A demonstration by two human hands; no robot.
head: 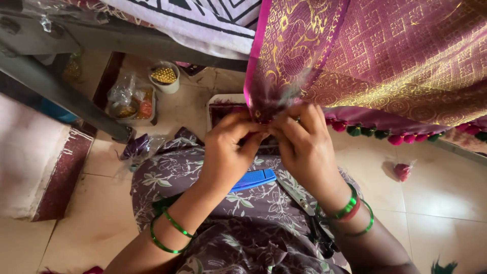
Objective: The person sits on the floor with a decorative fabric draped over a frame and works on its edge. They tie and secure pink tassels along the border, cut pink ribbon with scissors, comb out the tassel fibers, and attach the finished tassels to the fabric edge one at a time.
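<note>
left hand [227, 147]: fingers pinched on the lower edge of the purple-gold fabric [406, 56], right at the fringe; two green bangles on the wrist.
right hand [303, 139]: fingertips clamped on the same edge, touching the left fingertips; green and red bangles on the wrist.
purple-gold fabric: hangs from above, top right of view, pink border strip down its left side; worked edge sits between both hands, centre frame.
tassels [401, 136]: red and green, strung along the hem to the right of the hands.
blue comb [253, 179]: on the lap, just below the left hand.
scissors [309, 213]: on the lap under the right wrist, partly hidden.
white cup [165, 77]: gold beads inside, on the floor upper left.
bead tray [133, 104]: beside the cup, under a clear plastic bag.
red tassel in bag [402, 171]: on floor tiles, far right, well apart.
</note>
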